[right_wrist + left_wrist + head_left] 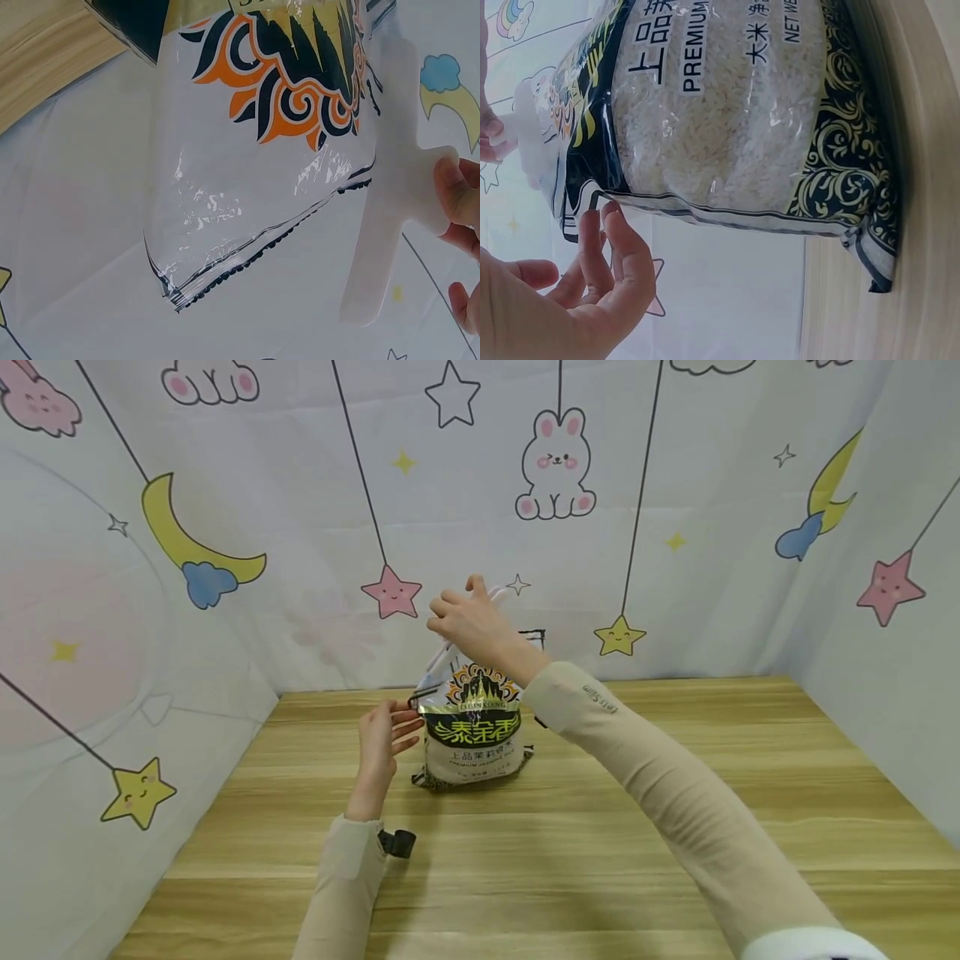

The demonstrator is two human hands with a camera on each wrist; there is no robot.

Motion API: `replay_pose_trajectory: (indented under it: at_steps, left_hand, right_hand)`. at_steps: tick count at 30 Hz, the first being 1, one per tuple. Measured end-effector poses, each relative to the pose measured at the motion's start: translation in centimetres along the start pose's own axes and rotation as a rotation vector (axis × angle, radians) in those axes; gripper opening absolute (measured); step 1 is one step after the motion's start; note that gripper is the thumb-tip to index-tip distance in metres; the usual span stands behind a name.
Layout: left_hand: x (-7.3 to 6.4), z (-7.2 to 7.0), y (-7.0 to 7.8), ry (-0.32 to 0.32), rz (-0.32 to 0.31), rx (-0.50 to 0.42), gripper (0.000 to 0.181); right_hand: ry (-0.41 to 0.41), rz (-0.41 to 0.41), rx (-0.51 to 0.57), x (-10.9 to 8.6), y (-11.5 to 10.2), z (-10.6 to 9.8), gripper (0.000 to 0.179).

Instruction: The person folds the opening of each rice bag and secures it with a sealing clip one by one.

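A plastic bag of rice stands upright on the wooden table, its upper part loose and slanted. My right hand is above the bag's top. Between thumb and fingers it pinches the stub of a white T-shaped plastic bar, whose long edge lies beside the bag's top edge; whether they touch I cannot tell. My left hand is at the bag's left side. In the left wrist view its fingertips touch the side seam near the dark band, with the thumb apart from the bag. The right forearm hides part of the bag's upper right.
The wooden table stretches in front of the bag and to both sides. Behind it hangs a white cloth backdrop printed with stars, moons and rabbits, which also encloses the sides. A black wrist mount sits on the left sleeve.
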State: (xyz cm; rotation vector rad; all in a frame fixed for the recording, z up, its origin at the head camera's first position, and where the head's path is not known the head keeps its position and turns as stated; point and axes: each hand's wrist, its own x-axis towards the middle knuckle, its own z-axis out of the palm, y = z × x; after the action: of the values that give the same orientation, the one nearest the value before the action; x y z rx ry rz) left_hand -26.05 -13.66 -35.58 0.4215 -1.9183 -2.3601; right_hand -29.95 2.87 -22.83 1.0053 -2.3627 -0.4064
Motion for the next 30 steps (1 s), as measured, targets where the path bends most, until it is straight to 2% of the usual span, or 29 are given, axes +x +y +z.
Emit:
replay_pose_trajectory:
  at_steps: [19,30]
  left_hand:
    - [0.2,0.0,-0.3,0.016,0.019,-0.015,0.032]
    - [0.3,-0.2,-0.4,0.016,0.002,-0.041,0.037]
  right_hand:
    - [-0.003,-0.037,-0.052,0.3,-2.1,0.6,0.022]
    - [-0.014,-0.056,-0.063,0.6,-3.2,1.4,0.022]
